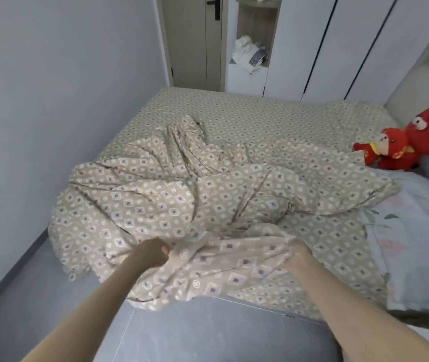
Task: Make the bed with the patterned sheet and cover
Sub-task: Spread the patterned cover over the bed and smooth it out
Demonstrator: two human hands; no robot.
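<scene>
**Cover** point(208, 189): beige cloth printed with dark squares in pale diamonds and small rings. It lies crumpled in a long heap across the near half of the bed point(281, 308), with one end hanging off the near corner above the floor point(38, 283). The folds are deep and the cloth looks thin and limp, so we judge it has no filling inside.

**Sheet** point(247, 113): same colours, smaller print. It lies flat and mostly smooth over the far half, slightly rumpled toward the headboard point(422, 100). We judge this part of the job done.

**Left hand** point(153, 254): fingers curled round a bunch of the cover's near edge, thumb pressed on top.

**Right hand** point(299, 259): fingers dug into the same edge, well apart from the left. The tips are hidden by cloth.

We read the two grips on one edge as a hold for lifting the cover and shaking it out flat.

**Also present:** a floral quilt point(417, 231) under the cover's right end, and red plush toys point(391, 150) against the headboard.
</scene>
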